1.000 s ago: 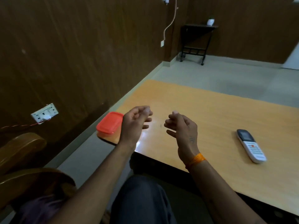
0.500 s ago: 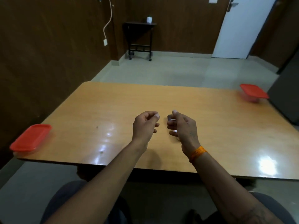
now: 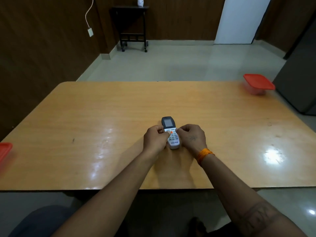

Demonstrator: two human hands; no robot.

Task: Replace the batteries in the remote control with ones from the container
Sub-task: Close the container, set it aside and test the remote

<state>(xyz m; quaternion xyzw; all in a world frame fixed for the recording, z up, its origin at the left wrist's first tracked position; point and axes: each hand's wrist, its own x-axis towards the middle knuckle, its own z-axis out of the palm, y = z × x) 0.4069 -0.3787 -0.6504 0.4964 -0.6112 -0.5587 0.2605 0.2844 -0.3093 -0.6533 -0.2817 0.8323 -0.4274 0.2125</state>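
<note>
A white remote control lies face up on the wooden table, its dark screen end pointing away. Both hands grip it at the sides — the left hand with its thumb on the buttons, the right hand opposite. Two red-lidded containers sit well apart: one at the far right corner, another at the left edge, blurred.

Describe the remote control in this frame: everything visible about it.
The remote control is a slim white plastic handset with a dark top end holding a grey screen, rows of pale buttons, one orange button and "VOLTAS" printed near its bottom end. It faces up, screen end away, mid-table, gripped by the left hand and right hand.
</note>
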